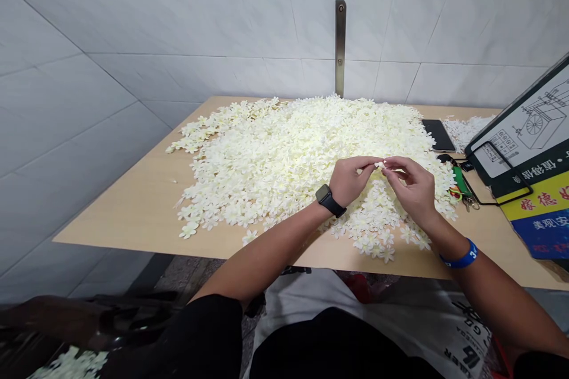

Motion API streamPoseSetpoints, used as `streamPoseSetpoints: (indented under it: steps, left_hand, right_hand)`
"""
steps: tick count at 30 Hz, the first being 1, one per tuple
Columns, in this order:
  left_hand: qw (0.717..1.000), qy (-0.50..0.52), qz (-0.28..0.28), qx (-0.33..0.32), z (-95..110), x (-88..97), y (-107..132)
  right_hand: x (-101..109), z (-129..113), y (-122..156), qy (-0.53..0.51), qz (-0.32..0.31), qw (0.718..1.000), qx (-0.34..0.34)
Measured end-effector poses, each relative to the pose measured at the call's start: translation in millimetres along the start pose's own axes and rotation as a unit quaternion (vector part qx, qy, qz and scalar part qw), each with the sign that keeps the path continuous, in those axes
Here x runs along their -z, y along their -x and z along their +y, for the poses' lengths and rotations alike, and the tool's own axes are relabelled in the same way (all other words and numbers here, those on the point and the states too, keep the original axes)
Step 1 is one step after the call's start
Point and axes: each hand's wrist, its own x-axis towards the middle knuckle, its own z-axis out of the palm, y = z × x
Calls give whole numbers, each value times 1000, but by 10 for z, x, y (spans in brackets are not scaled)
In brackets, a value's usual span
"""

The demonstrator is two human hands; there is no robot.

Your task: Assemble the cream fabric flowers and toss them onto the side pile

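A broad heap of cream-white artificial flowers [284, 148] covers much of the wooden table [128, 207]. Above its right front part, my left hand [351, 180] and my right hand [411, 186] meet at the fingertips. Between them is a small white artificial flower [379, 165], pinched from both sides; its details are partly hidden by the fingers. Both hands are closed in a pinch. A dark watch [330, 200] sits on my left wrist and a blue wristband [462, 254] on my right. Loose flowers lie below my hands near the front edge.
To the right are a black phone [439, 135], a green object with keys [462, 180], a white pile of small bits [466, 129] and a printed box [528, 136] with a black wire frame [511, 198]. Tiled wall [200, 18] with a metal strip [340, 47] stands behind. More flowers [71, 364] lie at lower left.
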Motion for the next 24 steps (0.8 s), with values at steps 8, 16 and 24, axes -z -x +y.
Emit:
streamPoseSetpoints:
  steps: [8, 16, 24]
  left_hand:
    - [993, 52, 4, 103, 100, 59, -68]
    - [988, 108, -20, 111, 14, 36, -60]
    - [998, -11, -52, -41, -3, 62, -68]
  right_hand:
    - [29, 0, -16, 0, 14, 1000, -6]
    - [38, 88, -71, -28, 82, 992, -90]
    - [20, 116, -31, -12, 45, 997, -60]
